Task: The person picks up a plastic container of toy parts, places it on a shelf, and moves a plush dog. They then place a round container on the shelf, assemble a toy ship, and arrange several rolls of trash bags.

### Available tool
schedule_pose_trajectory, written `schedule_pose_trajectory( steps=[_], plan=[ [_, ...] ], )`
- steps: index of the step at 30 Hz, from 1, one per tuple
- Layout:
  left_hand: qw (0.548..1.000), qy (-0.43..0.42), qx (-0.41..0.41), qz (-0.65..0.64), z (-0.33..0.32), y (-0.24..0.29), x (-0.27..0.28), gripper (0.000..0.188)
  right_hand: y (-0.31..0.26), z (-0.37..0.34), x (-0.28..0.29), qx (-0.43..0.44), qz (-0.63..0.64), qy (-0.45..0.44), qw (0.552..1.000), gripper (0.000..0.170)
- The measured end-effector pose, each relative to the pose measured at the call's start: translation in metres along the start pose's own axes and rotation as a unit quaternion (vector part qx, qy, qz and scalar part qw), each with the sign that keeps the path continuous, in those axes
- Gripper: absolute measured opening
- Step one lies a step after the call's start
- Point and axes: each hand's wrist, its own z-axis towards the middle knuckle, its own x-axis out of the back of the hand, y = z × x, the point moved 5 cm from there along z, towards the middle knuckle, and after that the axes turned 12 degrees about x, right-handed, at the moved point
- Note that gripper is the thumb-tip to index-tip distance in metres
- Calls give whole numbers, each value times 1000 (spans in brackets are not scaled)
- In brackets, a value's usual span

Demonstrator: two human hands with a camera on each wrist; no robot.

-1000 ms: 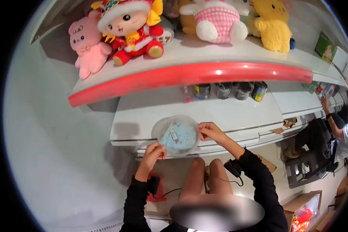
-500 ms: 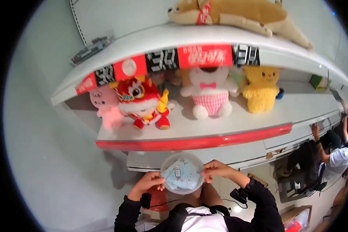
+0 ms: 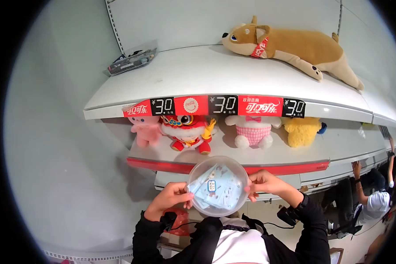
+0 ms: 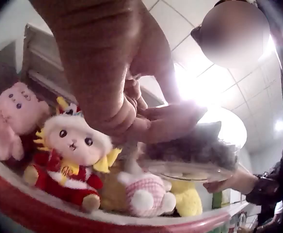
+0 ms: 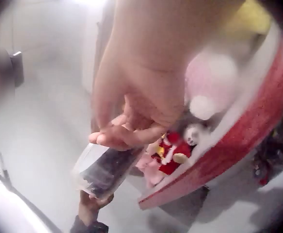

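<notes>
A round clear plastic tub with light-blue printed packets inside is held up in front of the body in the head view. My left hand pinches its left rim between thumb and fingers. On the opposite side, my right hand grips the rim the same way. From the left wrist, the tub appears side-on beyond the fingers, its contents dark against the light. The right wrist view has the tub below the curled fingers, with the other hand at its far side.
Behind the tub, a red-edged shelf carries several plush toys, including a pink-checked one. Above it, a white shelf bears a brown plush dog and a clear box. Another person is at the right.
The tub has been raised from over the lowest shelf toward my body, both hands still holding it. The head view has tilted up, bringing the upper shelf and plush dog into sight.
</notes>
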Motion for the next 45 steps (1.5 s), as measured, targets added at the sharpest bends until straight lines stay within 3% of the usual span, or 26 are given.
schedule_pose_trajectory(
  steps=[5,9,13,20,23,25,28,30,32,36,39,45],
  plan=[
    [996,68,-9,50,-43,31,5,15,-42,10,-23,-26,14,-93,995,19],
    [993,95,-65,-37,-72,48,9,13,-76,24,-37,-44,7,-131,990,20],
    [976,167,-125,-68,-95,75,8,28,-116,33,-50,-38,16,-135,990,21],
    [954,235,-186,-21,-104,132,15,39,-167,35,-54,-18,-73,-94,993,26],
    [962,222,-161,9,-96,157,23,41,-189,39,-48,-2,-128,-54,990,29],
    [952,236,-195,16,-88,178,22,36,-205,43,-39,2,-173,-15,985,29],
    [925,280,-257,32,-80,208,30,27,-226,61,-22,83,-165,64,981,30],
    [933,236,-270,24,-66,229,41,22,-242,74,-6,116,-172,95,974,28],
    [961,110,-253,1,-46,251,53,18,-253,89,12,113,-203,79,969,21],
    [965,180,-189,37,-18,271,61,21,-261,110,37,76,-231,122,962,19],
    [977,153,-110,97,8,275,84,23,-262,125,52,39,-242,126,961,20],
    [966,198,-61,155,36,300,110,27,-273,160,74,-5,-290,143,946,21]
  ],
)
